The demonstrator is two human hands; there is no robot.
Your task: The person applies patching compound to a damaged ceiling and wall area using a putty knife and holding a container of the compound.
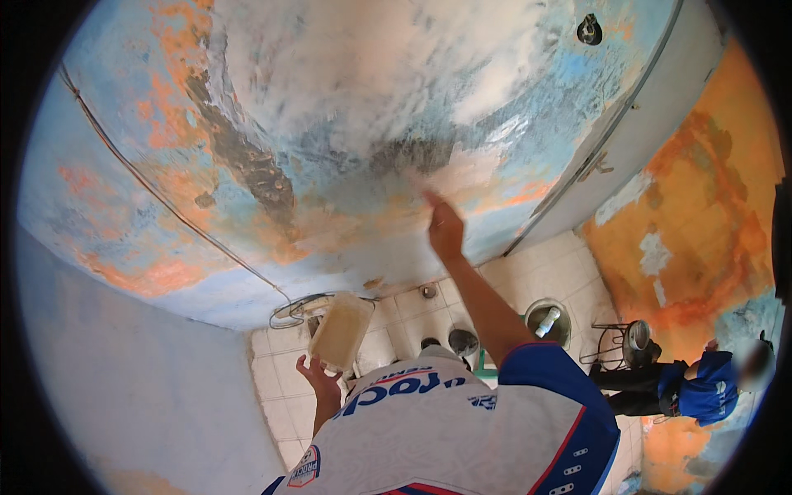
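Observation:
My left hand is low, its fingers curled at the near end of a cream, shallow rectangular tray, which it holds tilted above the floor. My right arm reaches up to the wall. There my right hand is closed, with a ring on one finger. A motion-smeared shape lies between its fingertips and the wall; what it is cannot be made out. Patches of white coating, bare grey and worn blue and orange paint cover this wall.
A cable runs down the wall to a coil near the floor. Buckets and a stool stand on the tiled floor. At the right, a person in blue is near an orange wall.

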